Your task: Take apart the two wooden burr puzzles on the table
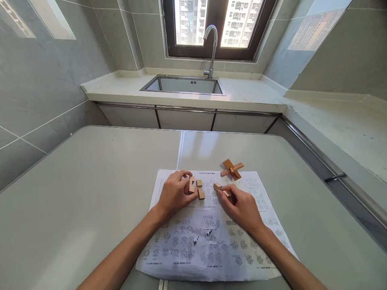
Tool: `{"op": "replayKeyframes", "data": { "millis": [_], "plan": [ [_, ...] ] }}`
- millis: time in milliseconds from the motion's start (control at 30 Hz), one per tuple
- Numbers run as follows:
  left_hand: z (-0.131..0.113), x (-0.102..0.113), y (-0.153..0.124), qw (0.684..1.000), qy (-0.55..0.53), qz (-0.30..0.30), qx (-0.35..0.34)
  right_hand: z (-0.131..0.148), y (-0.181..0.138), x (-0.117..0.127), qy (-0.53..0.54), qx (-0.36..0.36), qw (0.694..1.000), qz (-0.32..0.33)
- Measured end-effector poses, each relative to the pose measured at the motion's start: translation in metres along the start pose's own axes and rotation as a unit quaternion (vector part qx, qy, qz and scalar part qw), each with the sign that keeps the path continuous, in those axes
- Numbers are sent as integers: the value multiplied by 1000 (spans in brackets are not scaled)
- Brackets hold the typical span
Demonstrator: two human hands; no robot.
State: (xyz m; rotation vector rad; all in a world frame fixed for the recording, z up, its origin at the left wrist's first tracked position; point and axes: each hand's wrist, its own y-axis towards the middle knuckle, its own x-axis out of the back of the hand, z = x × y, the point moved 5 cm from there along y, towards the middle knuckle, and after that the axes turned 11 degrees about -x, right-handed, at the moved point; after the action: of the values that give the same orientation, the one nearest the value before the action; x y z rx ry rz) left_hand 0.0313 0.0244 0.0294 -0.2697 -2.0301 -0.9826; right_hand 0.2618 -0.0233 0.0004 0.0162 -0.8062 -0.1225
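Note:
A printed instruction sheet lies on the grey table. My left hand is closed, pinching an upright notched wooden piece. A second notched wooden piece lies on the sheet just right of it. My right hand is closed on another wooden piece, whose end sticks out to the left of my fingers. Beyond my right hand, a partly joined cross of wooden pieces rests at the sheet's far edge.
A seam divides the table down the middle. Behind it runs a white counter with a steel sink and tap under a window. The counter continues along the right wall. Tiled walls close in on the left.

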Motion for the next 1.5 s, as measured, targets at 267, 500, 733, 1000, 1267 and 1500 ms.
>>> {"op": "replayKeyframes", "data": {
  "millis": [267,500,733,1000,1267,1500],
  "plan": [
    [-11,-9,-1,994,-51,83,-45,1,1,-5,-18,20,999,23],
    [-10,-15,-3,992,-69,89,-57,7,0,-5,-29,71,997,25],
    [-14,-16,-2,990,-71,98,-66,12,-2,-5,-16,92,994,49],
    [-14,-16,-3,990,-79,101,-56,16,-4,-8,-10,110,991,79],
    [-15,-16,-3,989,-74,112,-61,18,-8,-9,5,144,985,98],
    [-14,-17,-4,985,-84,141,-47,19,-10,-9,16,175,980,92]
  ]
}}
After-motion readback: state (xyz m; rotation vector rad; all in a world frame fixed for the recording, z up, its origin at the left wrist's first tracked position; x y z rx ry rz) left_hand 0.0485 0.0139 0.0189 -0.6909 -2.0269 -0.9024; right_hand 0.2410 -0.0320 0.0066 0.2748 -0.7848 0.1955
